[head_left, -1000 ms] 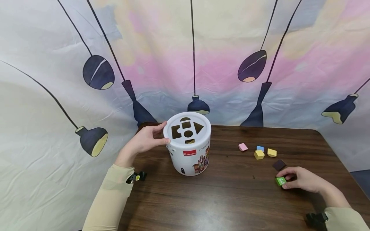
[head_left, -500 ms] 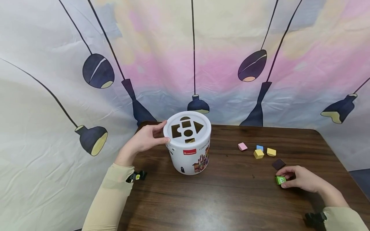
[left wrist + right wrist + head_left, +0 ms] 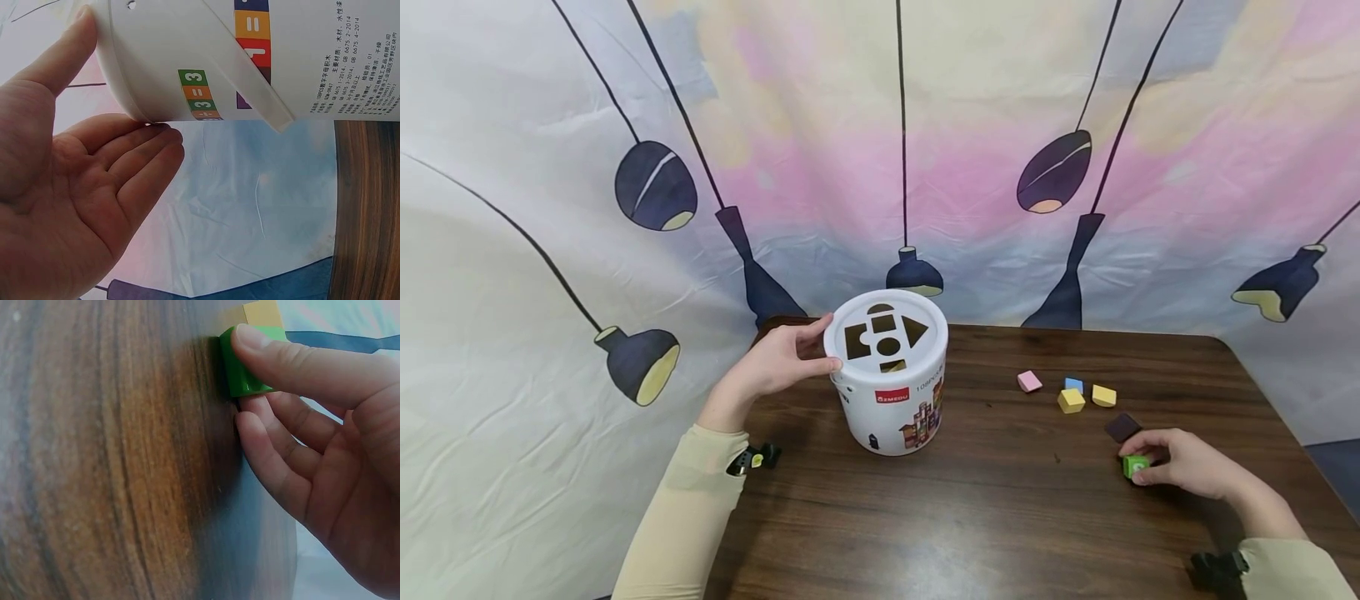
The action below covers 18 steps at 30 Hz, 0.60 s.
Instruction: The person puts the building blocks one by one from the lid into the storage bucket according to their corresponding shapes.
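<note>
A white bucket (image 3: 891, 417) stands upright, its lid (image 3: 917, 354) cut with shaped holes. My left hand (image 3: 777, 360) is at the lid's left edge, thumb in front and fingers behind, all fairly straight. In the left wrist view, thumb and fingertips touch the rim beside the bucket's printed wall (image 3: 169, 62). At the right, my right hand (image 3: 1187, 465) pinches a green block (image 3: 1136, 467) between thumb and fingers, low over the table. The right wrist view shows the thumb across the green block (image 3: 234, 369); part of the block is hidden.
Beyond the right hand lie a dark brown block (image 3: 1123, 427), two yellow blocks (image 3: 1071, 401), a blue block (image 3: 1074, 385) and a pink block (image 3: 1029, 381). The wooden table (image 3: 1000, 517) ends at a printed cloth backdrop (image 3: 985, 167).
In the right hand's fingers the green block has turned, and its white-marked face shows less. That hand has shifted only slightly. The left hand and bucket stay put.
</note>
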Each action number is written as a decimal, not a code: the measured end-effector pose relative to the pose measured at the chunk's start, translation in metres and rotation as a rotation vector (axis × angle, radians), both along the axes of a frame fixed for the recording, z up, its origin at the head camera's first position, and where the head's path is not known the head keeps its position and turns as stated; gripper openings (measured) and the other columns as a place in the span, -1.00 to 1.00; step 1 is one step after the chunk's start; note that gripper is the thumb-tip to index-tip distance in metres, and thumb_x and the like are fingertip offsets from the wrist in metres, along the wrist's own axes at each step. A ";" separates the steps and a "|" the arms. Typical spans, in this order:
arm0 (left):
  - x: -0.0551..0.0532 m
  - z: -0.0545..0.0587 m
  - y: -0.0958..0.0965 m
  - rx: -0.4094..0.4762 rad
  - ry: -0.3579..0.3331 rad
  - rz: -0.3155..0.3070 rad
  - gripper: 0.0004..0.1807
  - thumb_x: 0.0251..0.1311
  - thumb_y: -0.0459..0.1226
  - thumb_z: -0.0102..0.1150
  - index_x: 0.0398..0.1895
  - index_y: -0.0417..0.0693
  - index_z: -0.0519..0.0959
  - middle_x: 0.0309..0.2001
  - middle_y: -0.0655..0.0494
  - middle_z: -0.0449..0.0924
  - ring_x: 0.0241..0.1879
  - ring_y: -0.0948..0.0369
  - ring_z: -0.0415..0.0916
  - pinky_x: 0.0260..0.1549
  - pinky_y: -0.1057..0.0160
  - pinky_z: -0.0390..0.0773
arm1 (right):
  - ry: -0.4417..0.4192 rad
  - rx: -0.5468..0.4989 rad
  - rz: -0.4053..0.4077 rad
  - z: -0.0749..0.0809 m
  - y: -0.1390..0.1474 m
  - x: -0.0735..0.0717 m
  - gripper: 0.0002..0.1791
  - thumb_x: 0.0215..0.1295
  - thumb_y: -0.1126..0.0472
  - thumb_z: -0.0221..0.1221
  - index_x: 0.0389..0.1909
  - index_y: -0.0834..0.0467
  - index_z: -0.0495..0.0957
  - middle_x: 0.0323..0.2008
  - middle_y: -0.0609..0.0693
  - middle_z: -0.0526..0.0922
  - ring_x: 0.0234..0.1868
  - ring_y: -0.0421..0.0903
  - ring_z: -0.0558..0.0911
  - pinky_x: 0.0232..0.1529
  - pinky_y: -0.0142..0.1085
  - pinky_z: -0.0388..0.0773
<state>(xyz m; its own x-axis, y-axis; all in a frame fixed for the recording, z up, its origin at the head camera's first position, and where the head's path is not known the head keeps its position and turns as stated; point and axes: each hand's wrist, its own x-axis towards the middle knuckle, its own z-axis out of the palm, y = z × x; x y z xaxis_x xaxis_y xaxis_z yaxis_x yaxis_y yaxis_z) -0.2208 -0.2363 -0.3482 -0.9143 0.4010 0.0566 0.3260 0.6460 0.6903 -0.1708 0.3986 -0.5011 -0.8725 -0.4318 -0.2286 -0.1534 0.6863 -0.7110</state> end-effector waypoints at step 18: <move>0.001 -0.001 0.000 0.020 -0.015 -0.005 -0.01 0.30 -0.03 0.54 0.67 -0.11 0.22 0.58 -0.10 0.30 0.48 0.05 0.40 0.37 -0.06 0.48 | 0.072 0.009 0.000 0.007 -0.002 0.000 -0.75 0.39 0.23 0.42 0.02 0.20 0.72 -0.14 -0.05 0.74 -0.20 -0.34 0.63 -0.22 -0.34 0.60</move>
